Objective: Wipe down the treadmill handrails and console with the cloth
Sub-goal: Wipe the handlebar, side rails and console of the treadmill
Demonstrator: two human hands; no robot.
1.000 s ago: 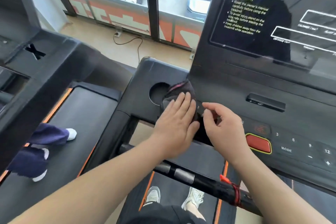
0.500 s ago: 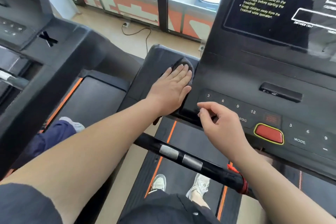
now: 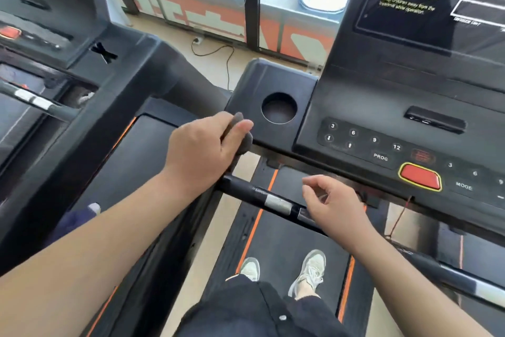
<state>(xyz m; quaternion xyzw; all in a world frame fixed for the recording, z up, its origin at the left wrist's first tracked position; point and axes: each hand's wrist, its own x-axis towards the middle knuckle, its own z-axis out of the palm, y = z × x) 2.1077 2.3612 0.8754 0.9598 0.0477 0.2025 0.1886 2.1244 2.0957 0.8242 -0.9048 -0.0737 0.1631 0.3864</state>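
Left hand (image 3: 202, 150), fingers curled round the cloth (image 3: 245, 142), has slid back to the near-left corner of the cup-holder panel (image 3: 273, 79); right hand (image 3: 333, 205) hangs loosely curled, empty, over the handrail (image 3: 259, 194), likely wiped next.

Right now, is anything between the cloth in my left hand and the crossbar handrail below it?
Nothing visible. The left hand grips the cloth at the console corner, beside the handrail's left end; the right hand hovers farther right.
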